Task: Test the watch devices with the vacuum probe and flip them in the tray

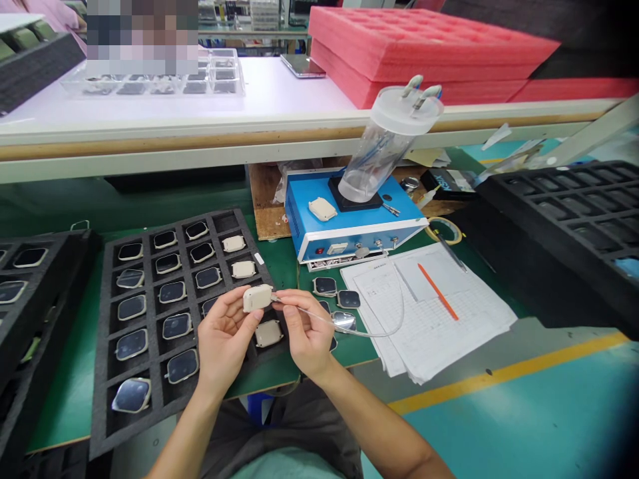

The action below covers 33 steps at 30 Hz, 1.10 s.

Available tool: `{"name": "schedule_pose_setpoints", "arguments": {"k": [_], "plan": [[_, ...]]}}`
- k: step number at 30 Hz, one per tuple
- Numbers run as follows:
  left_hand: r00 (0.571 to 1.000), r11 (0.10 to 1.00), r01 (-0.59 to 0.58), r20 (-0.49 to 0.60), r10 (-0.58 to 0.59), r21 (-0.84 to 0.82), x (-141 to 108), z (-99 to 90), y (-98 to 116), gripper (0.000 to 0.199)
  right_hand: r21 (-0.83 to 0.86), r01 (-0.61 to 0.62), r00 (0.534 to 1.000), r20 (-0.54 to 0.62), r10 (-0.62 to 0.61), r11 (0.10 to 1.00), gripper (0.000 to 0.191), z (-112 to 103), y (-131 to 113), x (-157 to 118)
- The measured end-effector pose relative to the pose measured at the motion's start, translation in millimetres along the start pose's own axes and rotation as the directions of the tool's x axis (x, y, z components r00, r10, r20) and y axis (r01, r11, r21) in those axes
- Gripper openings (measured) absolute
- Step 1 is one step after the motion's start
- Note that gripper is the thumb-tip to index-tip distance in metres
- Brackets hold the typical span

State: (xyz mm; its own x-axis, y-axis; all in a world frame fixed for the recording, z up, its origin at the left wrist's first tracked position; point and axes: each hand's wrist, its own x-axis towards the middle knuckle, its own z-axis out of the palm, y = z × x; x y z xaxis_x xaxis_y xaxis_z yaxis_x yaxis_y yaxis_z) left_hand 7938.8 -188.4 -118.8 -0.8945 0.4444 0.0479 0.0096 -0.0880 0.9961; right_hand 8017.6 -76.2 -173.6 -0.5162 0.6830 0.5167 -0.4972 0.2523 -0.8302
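Between thumb and fingers my left hand holds a cream watch case above the right side of a black foam tray. My right hand pinches the end of a thin clear tube, whose tip meets the right edge of the case. From there the tube loops over the papers. In the tray lie several watch cases with dark screens, such as one watch, along with a few cream ones. Just right of my right hand, more watches rest on the green table.
A blue instrument box carries a tilted clear cylinder and another cream case. Papers with an orange stick lie to the right. Black foam trays flank both sides. Red foam sits on the shelf; a person is behind.
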Motion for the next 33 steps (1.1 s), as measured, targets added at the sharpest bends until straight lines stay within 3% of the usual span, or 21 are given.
{"name": "schedule_pose_setpoints", "arguments": {"k": [5,8,10,12,16,19,21,23,26,28,29,31,33], "plan": [[1.000,1.000,-0.024,-0.003,0.024,0.015,-2.1,-0.4,3.7,0.051,-0.020,0.024,1.000,0.013,-0.023,1.000,0.021,-2.6,-2.1,-2.4],[0.991,0.980,-0.131,0.044,0.125,0.153,25.4,-4.3,13.2,0.057,-0.034,0.044,0.999,-0.015,-0.045,0.998,0.020,-4.1,-2.0,-4.8],[0.970,0.886,-0.244,0.110,0.218,0.394,62.8,-8.7,22.0,0.048,-0.027,0.036,0.999,-0.024,-0.037,0.999,0.019,-3.9,-0.8,-6.1],[0.948,0.657,-0.313,0.178,0.265,0.686,108.0,-12.7,29.4,0.040,-0.016,0.025,0.999,-0.020,-0.025,1.000,0.018,-2.7,0.9,-6.7],[0.950,0.497,-0.277,0.156,0.272,0.823,177.2,-15.7,31.9,0.031,-0.024,0.025,1.000,-0.007,-0.025,0.999,0.016,0.4,2.9,-5.5],[0.947,0.399,-0.251,0.137,0.291,0.882,188.6,-18.0,29.0,0.031,-0.046,0.032,0.999,0.002,-0.032,0.998,0.016,0.7,2.0,-4.2],[0.940,0.341,-0.254,0.148,0.307,0.905,176.8,-22.8,30.2,0.037,-0.048,0.037,0.999,0.006,-0.036,0.998,0.016,-0.5,0.6,-4.4],[0.936,0.298,-0.277,0.186,0.299,0.913,149.4,-30.5,33.7,0.042,-0.044,0.040,0.999,-0.007,-0.040,0.998,0.016,-2.3,-0.4,-5.5],[0.917,0.245,-0.380,0.328,0.226,0.892,82.6,-45.9,37.5,0.031,-0.026,0.031,0.998,-0.046,-0.032,0.999,0.017,-4.3,-0.4,-7.6],[0.866,0.166,-0.498,0.479,0.142,0.851,32.4,-56.9,36.5,0.024,-0.010,0.006,0.998,-0.054,-0.006,1.000,0.016,-4.7,0.5,-8.3],[0.856,0.133,-0.516,0.504,0.115,0.846,10.1,-61.6,35.1,0.023,-0.005,-0.009,0.999,-0.054,0.008,1.000,0.016,-4.7,0.9,-8.2],[0.841,0.074,-0.541,0.536,0.079,0.838,-22.3,-67.0,31.9,0.025,-0.003,-0.039,0.998,-0.047,0.039,0.999,0.015,-4.6,0.8,-6.9],[0.827,0.007,-0.562,0.562,0.036,0.827,-37.2,-65.6,30.4,0.030,-0.003,-0.061,0.997,-0.044,0.061,0.998,0.014,-4.4,-1.8,-4.3]]}}
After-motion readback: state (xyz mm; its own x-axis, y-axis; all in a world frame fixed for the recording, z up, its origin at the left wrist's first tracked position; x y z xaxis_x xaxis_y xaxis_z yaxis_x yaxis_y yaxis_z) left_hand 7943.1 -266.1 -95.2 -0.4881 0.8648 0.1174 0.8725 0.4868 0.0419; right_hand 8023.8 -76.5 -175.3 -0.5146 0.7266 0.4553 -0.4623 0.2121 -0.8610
